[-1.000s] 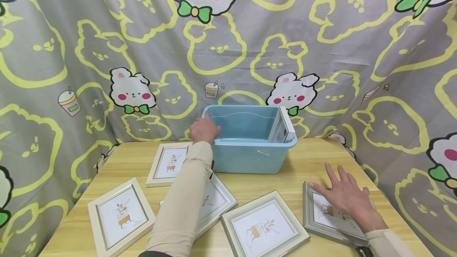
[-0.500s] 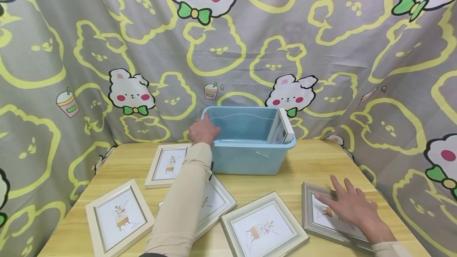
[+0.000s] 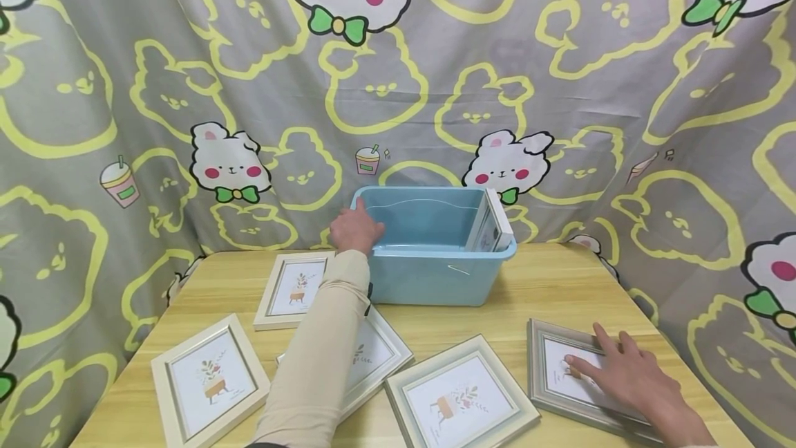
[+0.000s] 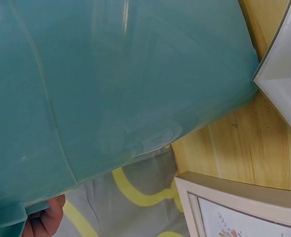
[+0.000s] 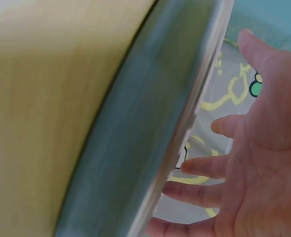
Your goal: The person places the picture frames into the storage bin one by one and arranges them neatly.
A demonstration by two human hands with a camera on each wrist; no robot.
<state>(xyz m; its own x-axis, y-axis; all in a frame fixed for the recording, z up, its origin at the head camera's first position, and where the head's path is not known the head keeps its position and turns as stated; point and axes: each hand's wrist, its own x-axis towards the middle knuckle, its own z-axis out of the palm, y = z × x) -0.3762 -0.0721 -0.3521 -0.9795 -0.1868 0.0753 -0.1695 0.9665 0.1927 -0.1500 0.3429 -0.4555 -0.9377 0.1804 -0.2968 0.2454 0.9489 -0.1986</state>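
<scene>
A light blue plastic bin [image 3: 429, 278] stands at the back of the table. My left hand [image 3: 356, 228] grips its left rim, and the left wrist view shows curled fingers [image 4: 46, 219] at the rim's lip. Inside the bin, a white picture frame [image 3: 493, 223] leans upright against the right end. On the right, a grey picture frame [image 3: 553, 372] with a potted-plant print lies flat. My right hand [image 3: 640, 372] is over that frame's right part with fingers spread. Seen from the right wrist, the fingertips are close to the frame's edge [image 5: 140, 128].
Several other picture frames lie face up: a cream one [image 3: 211, 379] at front left, a white one [image 3: 295, 289] behind it, a silver-white one [image 3: 379, 355] partly under my left forearm, and a pale green-grey one [image 3: 463, 393] at front middle. A patterned curtain [image 3: 398, 109] hangs behind the table.
My right hand has moved to the right and toward me over the grey picture frame. My left hand keeps its grip on the bin, and the frames on the table stay in place.
</scene>
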